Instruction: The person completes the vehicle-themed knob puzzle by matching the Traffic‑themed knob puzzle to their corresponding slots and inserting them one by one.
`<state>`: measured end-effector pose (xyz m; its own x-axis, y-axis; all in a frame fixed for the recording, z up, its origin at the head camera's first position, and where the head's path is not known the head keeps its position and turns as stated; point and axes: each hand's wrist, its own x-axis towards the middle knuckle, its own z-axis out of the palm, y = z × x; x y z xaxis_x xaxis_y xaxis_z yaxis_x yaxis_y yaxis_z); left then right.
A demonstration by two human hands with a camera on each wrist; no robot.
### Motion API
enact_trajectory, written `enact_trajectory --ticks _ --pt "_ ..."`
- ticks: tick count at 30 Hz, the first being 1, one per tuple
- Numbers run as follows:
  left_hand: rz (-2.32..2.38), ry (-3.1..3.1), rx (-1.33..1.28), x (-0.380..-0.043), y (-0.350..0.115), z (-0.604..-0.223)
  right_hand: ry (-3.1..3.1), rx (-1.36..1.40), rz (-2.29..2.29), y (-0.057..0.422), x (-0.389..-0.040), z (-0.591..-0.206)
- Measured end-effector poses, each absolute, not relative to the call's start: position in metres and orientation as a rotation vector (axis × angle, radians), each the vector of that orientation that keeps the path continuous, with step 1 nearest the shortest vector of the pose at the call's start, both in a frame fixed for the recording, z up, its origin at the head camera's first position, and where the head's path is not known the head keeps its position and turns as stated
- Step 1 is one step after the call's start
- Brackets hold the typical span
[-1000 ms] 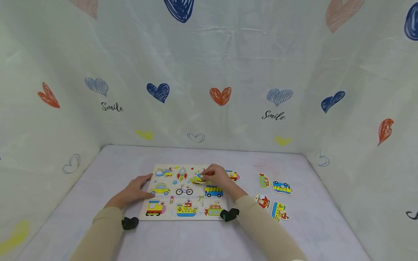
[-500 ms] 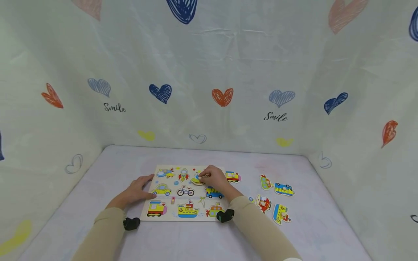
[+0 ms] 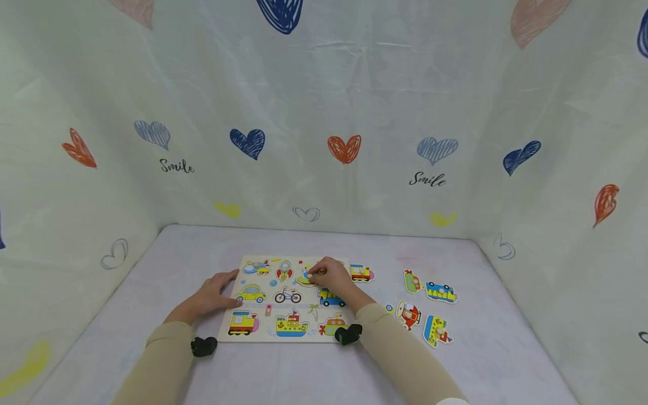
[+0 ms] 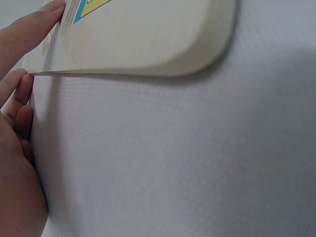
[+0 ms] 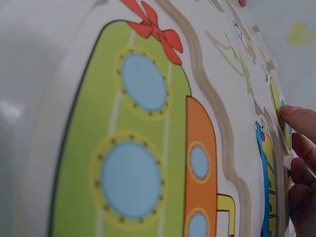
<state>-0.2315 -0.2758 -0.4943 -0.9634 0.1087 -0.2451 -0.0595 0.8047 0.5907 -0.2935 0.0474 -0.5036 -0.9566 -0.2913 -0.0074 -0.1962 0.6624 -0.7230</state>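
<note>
A cream puzzle board (image 3: 314, 336) with printed vehicles lies flat on the table. My left hand (image 3: 205, 298) rests at its left edge with thumb and index finger spread; in the left wrist view, the thumb (image 4: 29, 34) lies over the board's top. At the board's upper right, my right hand (image 3: 336, 278) pinches a yellow and blue flying saucer puzzle piece (image 3: 303, 279) that sits at the saucer spot. The right wrist view shows a fingertip against that piece (image 5: 276, 98), with the other fingers curled; their hold is partly hidden. This hand covers the board's top right corner.
Right of the board lie a train piece (image 3: 360, 274), a submarine piece (image 3: 412, 282), a bus piece (image 3: 441, 292), a helicopter piece (image 3: 409, 315) and a ship piece (image 3: 436, 331). A piece with a wheel (image 3: 389, 309) is mostly hidden by the right sleeve. A heart-printed curtain surrounds the table.
The saucer piece has gone from tilted to lying nearly flat at its spot, with my right hand shifting slightly left. My left hand has stayed at the board's edge.
</note>
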Motion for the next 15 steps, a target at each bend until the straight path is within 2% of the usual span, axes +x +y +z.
enact_trajectory --ticks 15 --pt "0.913 2.724 0.035 -0.2315 -0.2756 -0.4935 2.732 -0.408 -1.188 0.0467 -0.2934 -0.5019"
